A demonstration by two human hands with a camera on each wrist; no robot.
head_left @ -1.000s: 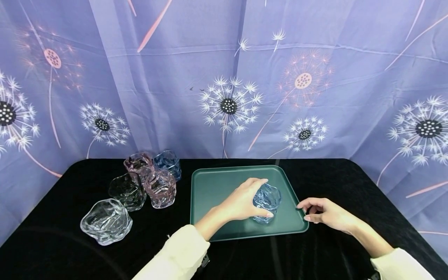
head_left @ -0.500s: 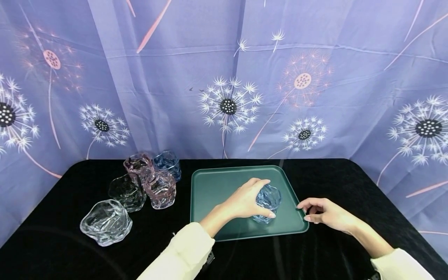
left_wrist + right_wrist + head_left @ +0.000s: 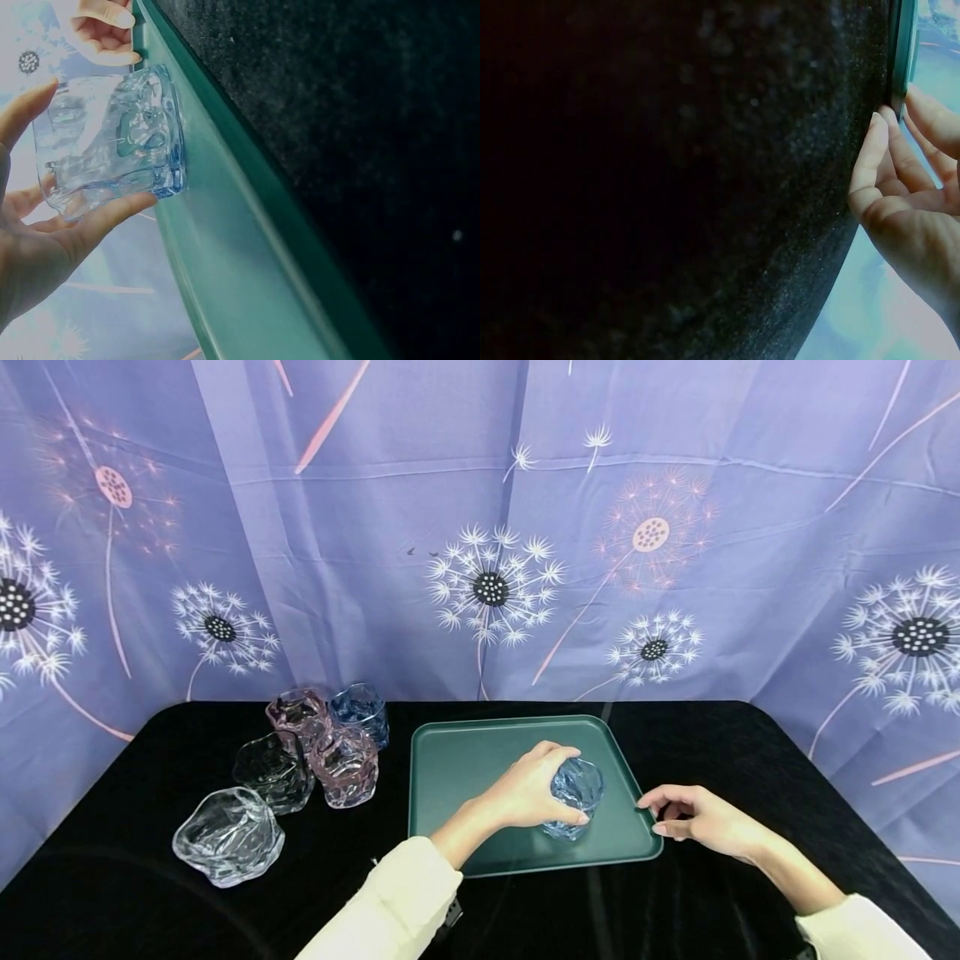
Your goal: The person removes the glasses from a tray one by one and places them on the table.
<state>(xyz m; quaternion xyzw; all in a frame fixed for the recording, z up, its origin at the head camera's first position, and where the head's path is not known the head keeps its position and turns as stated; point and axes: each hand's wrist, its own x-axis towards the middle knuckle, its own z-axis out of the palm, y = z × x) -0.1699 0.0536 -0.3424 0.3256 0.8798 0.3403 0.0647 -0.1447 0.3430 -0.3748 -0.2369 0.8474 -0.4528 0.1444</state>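
Observation:
A clear blue glass with a wavy, crumpled shape (image 3: 577, 793) stands on the right part of a dark green tray (image 3: 472, 743). My left hand (image 3: 525, 787) grips it from the left, thumb on the near side and fingers round the far side. In the left wrist view the glass (image 3: 112, 142) has its base right at the tray surface. At the tray's right front corner, my right hand (image 3: 701, 817) pinches the rim between thumb and fingers. The right wrist view shows that hand (image 3: 915, 206) at the tray edge (image 3: 902, 56), other fingers bent.
Left of the tray on the black cloth (image 3: 525, 918) stand several wavy glasses: a wide clear one (image 3: 228, 839), a smaller clear one (image 3: 273, 772), a pink one (image 3: 345, 768), another pink one (image 3: 296, 710) and a blue one (image 3: 362, 714). A purple dandelion curtain (image 3: 375, 568) hangs behind.
My left hand and the blue glass have shifted slightly to the right on the tray, then stayed nearly still. The right hand keeps its place at the rim.

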